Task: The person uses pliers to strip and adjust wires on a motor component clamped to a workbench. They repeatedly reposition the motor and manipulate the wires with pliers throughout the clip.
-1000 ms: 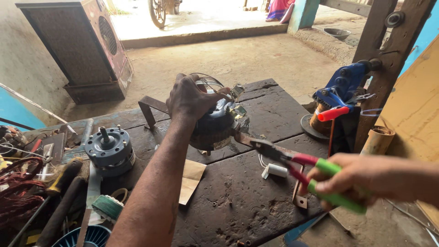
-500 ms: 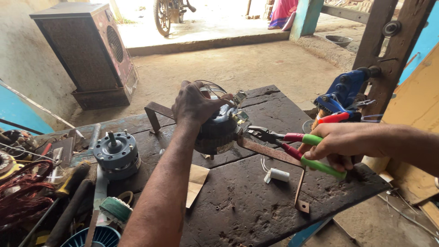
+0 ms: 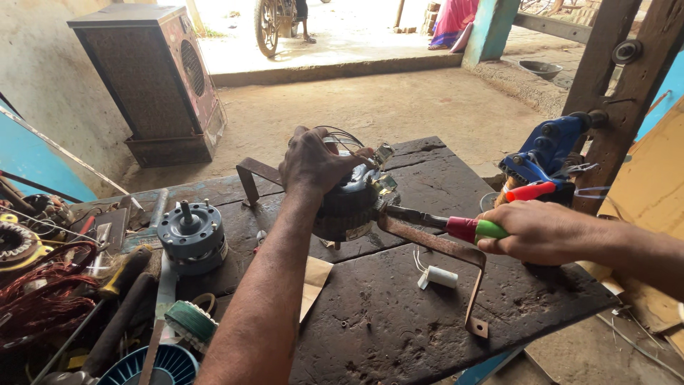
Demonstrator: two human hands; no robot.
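The left hand [image 3: 313, 162] is clenched over the top of a dark electric motor [image 3: 349, 207], fingers spread down its far side, pressing it onto the table [image 3: 399, 321]. Thin wire loops rise from the motor just behind the knuckles. The right hand [image 3: 538, 232] grasps the red and green handles of a pair of pliers [image 3: 445, 222], its fingers wrapped fully round them; the plier nose reaches left and meets the motor's right side, beside a shiny metal fitting. Whether the nose bites on anything there cannot be told.

Below the pliers a rusty bent metal bracket [image 3: 456, 260] runs from the motor toward the table's near edge. A small white part with thin leads [image 3: 438, 276] lies just under it. A folded piece of brown card [image 3: 313, 281] sits near the left forearm. Further left stands a second grey-blue motor with an upright shaft [image 3: 191, 235], and beyond it a heap of copper winding wire [image 3: 35, 296] and hand tools. A roll of green tape [image 3: 189, 322] lies at the near left edge. A blue tool [image 3: 545, 146] rests at the far right, against a wooden post.
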